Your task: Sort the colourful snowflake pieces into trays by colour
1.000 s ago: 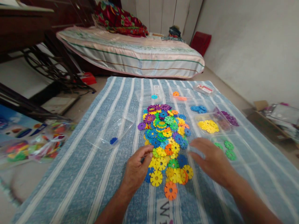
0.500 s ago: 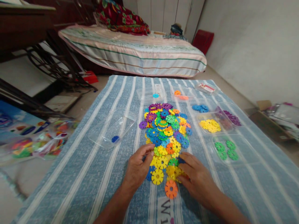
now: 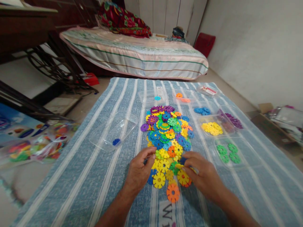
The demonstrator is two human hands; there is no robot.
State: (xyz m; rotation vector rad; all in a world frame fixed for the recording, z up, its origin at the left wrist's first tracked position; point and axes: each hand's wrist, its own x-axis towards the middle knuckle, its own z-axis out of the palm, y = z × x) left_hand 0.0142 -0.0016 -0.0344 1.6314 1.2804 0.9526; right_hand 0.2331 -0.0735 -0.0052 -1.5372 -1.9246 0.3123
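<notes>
A heap of notched plastic building discs (image 3: 165, 126) in many colours spreads down the middle of the table. At its near right edge my right hand (image 3: 201, 171) pinches a yellow building disc (image 3: 180, 166) between thumb and fingers, tilted nearly edge-on. Under that hand lie another yellow disc (image 3: 183, 177) and a dark blue one. My left hand (image 3: 142, 165) rests at the heap's left side, thumb and forefinger curled almost together beside a yellow-green disc; whether anything is between them is hidden. An orange disc (image 3: 173, 193) lies nearest to me.
Clear trays to the right hold yellow discs (image 3: 211, 128), green discs (image 3: 227, 153), blue discs (image 3: 202, 110) and purple discs (image 3: 233, 120). A clear tray (image 3: 99, 142) on the left has one dark blue disc. Farther back, trays hold a light blue disc (image 3: 157, 98) and orange discs (image 3: 179, 95).
My right hand has lifted a yellow disc off the heap's near right part and tilted it, uncovering discs beneath. My left hand has stayed in place.
</notes>
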